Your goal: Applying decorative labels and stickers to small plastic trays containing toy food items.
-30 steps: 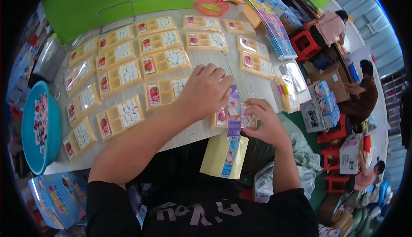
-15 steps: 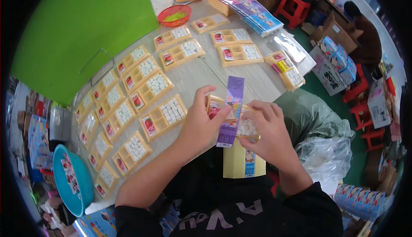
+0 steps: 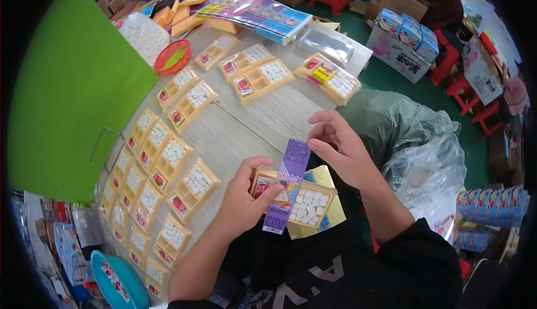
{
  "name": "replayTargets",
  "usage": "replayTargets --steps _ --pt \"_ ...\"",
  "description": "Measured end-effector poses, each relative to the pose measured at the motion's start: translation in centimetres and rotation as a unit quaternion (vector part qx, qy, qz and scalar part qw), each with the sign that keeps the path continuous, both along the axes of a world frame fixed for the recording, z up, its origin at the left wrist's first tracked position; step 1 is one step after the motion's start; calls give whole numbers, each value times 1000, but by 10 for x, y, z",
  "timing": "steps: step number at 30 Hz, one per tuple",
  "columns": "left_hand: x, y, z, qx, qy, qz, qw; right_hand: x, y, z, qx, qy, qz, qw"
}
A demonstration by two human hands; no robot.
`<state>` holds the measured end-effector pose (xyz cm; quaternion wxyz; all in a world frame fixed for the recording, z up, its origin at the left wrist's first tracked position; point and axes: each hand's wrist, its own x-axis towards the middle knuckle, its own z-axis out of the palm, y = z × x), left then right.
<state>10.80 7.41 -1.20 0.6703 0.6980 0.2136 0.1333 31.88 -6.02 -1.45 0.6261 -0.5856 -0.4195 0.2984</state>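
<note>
My left hand grips the left end of a cream plastic tray, with its thumb on top. White pellet-like pieces fill the tray's right part, and a small strawberry-picture packet shows at the left end. A purple printed card strip lies crosswise over the tray near the thumb. My right hand is up beside the strip's upper end, fingers curled loosely and apart, holding nothing I can see. Beneath the tray, a pale yellow card shows on my lap.
Several similar filled trays stand in rows on the grey table. One tray at the right edge wears a yellow-and-pink band. Printed sheets, a red basket and a teal basin surround them. Plastic bags lie right.
My right hand has let go of the tray's right end and moved up and away. The tray, in my left hand, is lower in view. The whole view has turned.
</note>
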Motion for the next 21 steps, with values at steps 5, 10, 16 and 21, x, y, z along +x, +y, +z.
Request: replayTargets --steps 5,10,16,21 --pt "-6 -3 -4 -11 -9 -32 999 -2 -3 -11 -9 64 64 996" --pt "-9 -6 -10 -20 -102 -23 994 -14 -2 -23 -29 117 102 988" --pt "-14 -6 -12 17 -155 -5 988 -35 2 -35 -41 217 190 957" --pt "-14 -6 -12 61 -143 24 988 -48 6 -43 38 226 278 933"
